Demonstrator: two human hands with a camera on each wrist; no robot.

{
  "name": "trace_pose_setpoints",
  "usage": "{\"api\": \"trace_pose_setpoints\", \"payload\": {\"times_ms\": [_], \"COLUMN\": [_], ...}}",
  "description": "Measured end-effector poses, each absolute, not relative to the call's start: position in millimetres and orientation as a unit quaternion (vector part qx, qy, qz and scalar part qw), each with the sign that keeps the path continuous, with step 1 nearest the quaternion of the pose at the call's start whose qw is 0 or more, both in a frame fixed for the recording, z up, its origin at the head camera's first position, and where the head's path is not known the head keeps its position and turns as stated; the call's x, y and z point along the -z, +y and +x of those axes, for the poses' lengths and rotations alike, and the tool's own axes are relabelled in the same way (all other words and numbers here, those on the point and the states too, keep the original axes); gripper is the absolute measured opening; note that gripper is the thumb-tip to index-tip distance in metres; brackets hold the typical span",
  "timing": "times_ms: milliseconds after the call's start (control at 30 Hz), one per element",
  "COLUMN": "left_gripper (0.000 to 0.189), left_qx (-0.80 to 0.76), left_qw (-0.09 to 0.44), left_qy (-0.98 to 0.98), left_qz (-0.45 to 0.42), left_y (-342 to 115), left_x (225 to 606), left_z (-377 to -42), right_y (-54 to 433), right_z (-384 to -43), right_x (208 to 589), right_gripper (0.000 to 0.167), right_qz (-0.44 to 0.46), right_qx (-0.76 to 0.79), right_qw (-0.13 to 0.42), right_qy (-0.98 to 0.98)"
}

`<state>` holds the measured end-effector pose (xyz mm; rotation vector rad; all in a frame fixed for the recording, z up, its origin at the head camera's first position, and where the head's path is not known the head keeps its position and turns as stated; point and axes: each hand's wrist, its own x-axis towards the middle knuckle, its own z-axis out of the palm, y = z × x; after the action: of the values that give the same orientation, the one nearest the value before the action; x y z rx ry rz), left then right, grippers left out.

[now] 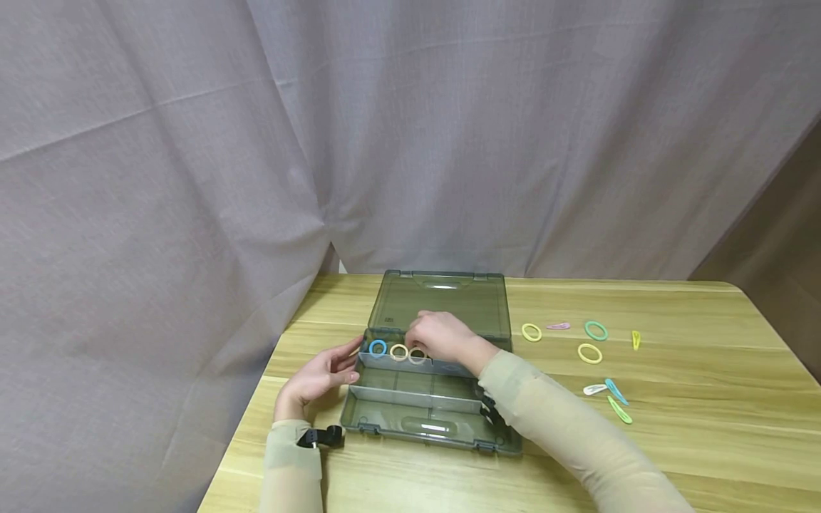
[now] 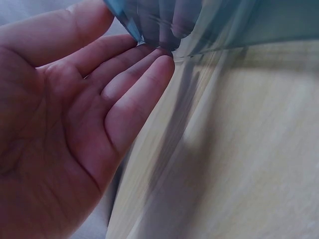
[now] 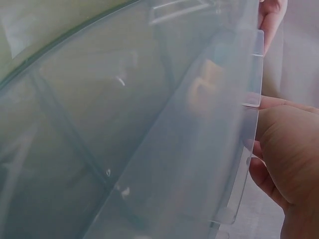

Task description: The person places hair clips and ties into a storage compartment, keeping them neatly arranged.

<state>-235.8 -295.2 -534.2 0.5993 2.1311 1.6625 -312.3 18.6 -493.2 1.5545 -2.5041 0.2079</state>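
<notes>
An open, see-through grey-green divider box [image 1: 393,400] lies on the table, its lid [image 1: 442,299] folded back. My left hand [image 1: 321,374] rests at the box's left side, with extended fingers [image 2: 134,99] touching the wall. My right hand [image 1: 442,335] reaches over the rear compartment with bent fingers pointing down; the tips are hidden, and I cannot tell whether they pinch anything. Behind the clear divider [image 3: 164,164] in that compartment are a blue ring-shaped hair tie [image 1: 378,348], a peach hair tie [image 1: 399,353] and another peach hair tie [image 1: 417,355] directly below the right hand.
Right of the box lie two yellow hair ties [image 1: 590,353], a green hair tie [image 1: 596,330], a pink snap clip [image 1: 558,326] and a yellow clip [image 1: 636,340]. Closer in are white [image 1: 595,389], blue [image 1: 616,391] and green [image 1: 619,410] snap clips. A grey curtain [image 1: 436,142] hangs behind.
</notes>
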Motion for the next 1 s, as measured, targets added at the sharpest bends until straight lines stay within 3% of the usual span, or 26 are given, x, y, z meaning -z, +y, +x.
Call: {"api": "trace_pose_setpoints", "payload": {"times_ms": [1000], "left_gripper": [0.080], "left_qx": [-0.599], "left_qw": [0.189], "left_qy": [0.749], "left_qz": [0.211], "left_y": [-294.4], "left_x": [533.5], "left_z": [-234.6], "right_y": [20.3], "right_z": [-313.1], "right_x": [491.7], "right_gripper": [0.016], "right_qz": [0.520], "right_qx": [-0.089], "right_qw": [0.047], "right_qy": [-0.848]}}
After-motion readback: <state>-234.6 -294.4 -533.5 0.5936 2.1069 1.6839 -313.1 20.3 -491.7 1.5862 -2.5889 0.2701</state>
